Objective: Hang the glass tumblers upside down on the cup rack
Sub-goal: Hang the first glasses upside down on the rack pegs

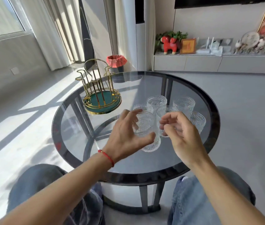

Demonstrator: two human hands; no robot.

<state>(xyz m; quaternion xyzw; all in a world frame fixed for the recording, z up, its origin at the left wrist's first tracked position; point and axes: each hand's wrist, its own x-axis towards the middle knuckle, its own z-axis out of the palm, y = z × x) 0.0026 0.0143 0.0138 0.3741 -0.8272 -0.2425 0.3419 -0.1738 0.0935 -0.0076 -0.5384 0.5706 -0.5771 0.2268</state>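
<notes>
Several ribbed glass tumblers stand upright in a cluster on the round glass table point(193, 161), right of its middle. My left hand point(125, 137) wraps the nearest tumbler point(145, 127), with the fingers over its far side and the thumb on its near side. My right hand point(180, 132) hovers just right of it. Its fingers are curled and apart, close to a second tumbler point(166, 111), and hold nothing that I can see. The gold wire cup rack point(100, 90) with a green round base stands at the table's far left, with nothing on its pegs.
More tumblers stand behind point(156, 101) and to the right point(198, 120). The table's dark rim runs close to my knees. A bin with a red bag point(116, 61) stands on the floor beyond the table. A low sideboard with ornaments point(217, 52) lines the right wall.
</notes>
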